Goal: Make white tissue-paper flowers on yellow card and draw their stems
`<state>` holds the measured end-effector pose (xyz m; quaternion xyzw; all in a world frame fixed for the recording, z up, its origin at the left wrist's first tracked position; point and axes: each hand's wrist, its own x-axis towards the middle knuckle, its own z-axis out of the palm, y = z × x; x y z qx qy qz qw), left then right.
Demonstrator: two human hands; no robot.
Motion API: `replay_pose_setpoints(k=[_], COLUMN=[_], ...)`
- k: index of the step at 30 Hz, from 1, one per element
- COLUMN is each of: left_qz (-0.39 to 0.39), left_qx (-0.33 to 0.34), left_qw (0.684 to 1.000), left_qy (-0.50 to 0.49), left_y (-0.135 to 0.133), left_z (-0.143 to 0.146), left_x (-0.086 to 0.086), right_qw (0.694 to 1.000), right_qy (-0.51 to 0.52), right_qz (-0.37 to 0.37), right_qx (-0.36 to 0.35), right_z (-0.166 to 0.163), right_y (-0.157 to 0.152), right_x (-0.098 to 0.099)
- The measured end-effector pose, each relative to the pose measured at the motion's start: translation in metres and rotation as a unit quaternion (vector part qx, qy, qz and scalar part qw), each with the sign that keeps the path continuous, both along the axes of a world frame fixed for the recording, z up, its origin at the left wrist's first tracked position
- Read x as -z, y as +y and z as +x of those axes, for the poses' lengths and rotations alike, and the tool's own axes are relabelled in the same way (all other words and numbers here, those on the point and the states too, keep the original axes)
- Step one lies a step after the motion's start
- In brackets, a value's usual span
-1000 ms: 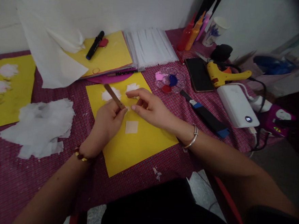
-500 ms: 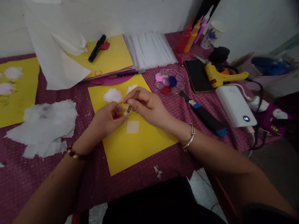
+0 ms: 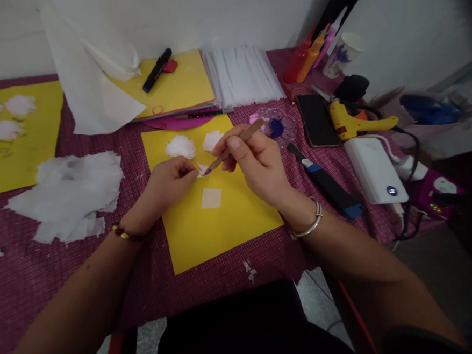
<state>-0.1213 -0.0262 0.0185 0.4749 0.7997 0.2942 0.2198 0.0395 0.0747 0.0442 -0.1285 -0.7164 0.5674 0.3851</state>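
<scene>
Gripping stick (image 3: 250, 130), right hand (image 3: 263, 168) — powerbank display (image 3: 391, 191) illegible

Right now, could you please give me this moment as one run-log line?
left hand: pinching white scrap | right hand: holding brown stick, tip at scrap | beneath: yellow sheet | on sheet: pale square, white tufts

Honestly, I'm not managing to read any actual text here. The white power bank (image 3: 372, 167) over on the right is showing a small lit display (image 3: 392, 191), but its characters are coming out too blurry to call. Farther right, the purple box (image 3: 425, 197) is just glowing with tiny green lights (image 3: 435, 207).
</scene>
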Motion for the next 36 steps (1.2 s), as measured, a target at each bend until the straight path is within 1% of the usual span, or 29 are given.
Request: replay_pose_setpoints(k=[3, 7, 9, 10, 11, 12, 13, 15, 16, 18, 21, 23, 26, 28, 30, 33, 36], left_qz=[0.017, 0.059, 0.091, 0.102, 0.107, 0.1, 0.082, 0.029, 0.002, -0.044, -0.079, -0.076, -0.042, -0.008, 0.02, 0.056, 0.111], left_qx=[-0.003, -0.006, -0.023, -0.024, -0.012, 0.013, 0.052, 0.113, 0.129, 0.132, 0.133, 0.142, 0.145, 0.123, 0.08, 0.008, -0.041], left_qw=[1.0, 0.996, 0.995, 0.994, 0.992, 0.991, 0.99, 0.988, 0.986, 0.983, 0.982, 0.983, 0.987, 0.992, 0.992, 0.967, 0.935], left_qy=[-0.023, -0.067, -0.019, 0.022, 0.063, 0.091, 0.101, 0.104, 0.108, 0.119, 0.108, 0.087, 0.047, -0.008, -0.097, -0.247, -0.333], left_y=[0.001, -0.004, -0.011, -0.015, -0.019, -0.024, -0.028, -0.033, -0.034, -0.034, -0.031, -0.029, -0.029, -0.03, -0.031, -0.031, -0.03], left_z=[-0.002, -0.006, -0.006, -0.004, -0.001, 0.003, 0.008, 0.02, 0.025, 0.032, 0.034, 0.032, 0.029, 0.028, 0.028, 0.028, 0.028], left_x=[0.004, 0.007, 0.002, -0.001, -0.005, -0.008, -0.011, -0.015, -0.015, -0.013, -0.007, -0.004, -0.001, -0.004, -0.009, -0.018, -0.02], right_qw=[0.999, 0.998, 0.996, 0.996, 0.995, 0.995, 0.995, 0.994, 0.993, 0.993, 0.99, 0.986, 0.985, 0.985, 0.984, 0.979, 0.975], right_qy=[-0.024, -0.031, -0.029, -0.027, -0.024, -0.021, -0.018, -0.013, -0.01, 0.002, 0.034, 0.057, 0.063, 0.052, 0.05, 0.07, 0.088], right_qz=[-0.02, -0.061, -0.079, -0.086, -0.092, -0.097, -0.102, -0.112, -0.115, -0.119, -0.138, -0.154, -0.161, -0.163, -0.171, -0.19, -0.203], right_qx=[-0.012, -0.006, -0.008, -0.01, -0.011, -0.011, -0.011, -0.009, -0.008, -0.003, 0.005, 0.011, 0.021, 0.026, 0.027, 0.018, 0.001], right_z=[-0.003, -0.009, -0.012, -0.013, -0.013, -0.014, -0.013, -0.012, -0.011, -0.007, 0.0, 0.003, 0.007, 0.009, 0.01, 0.013, 0.015], right_y=[0.003, 0.008, 0.01, 0.011, 0.011, 0.012, 0.012, 0.013, 0.013, 0.013, 0.014, 0.015, 0.015, 0.014, 0.013, 0.01, 0.005], right_x=[0.009, 0.024, 0.029, 0.031, 0.032, 0.032, 0.032, 0.031, 0.029, 0.025, 0.018, 0.014, 0.009, 0.005, 0.001, -0.004, -0.005])
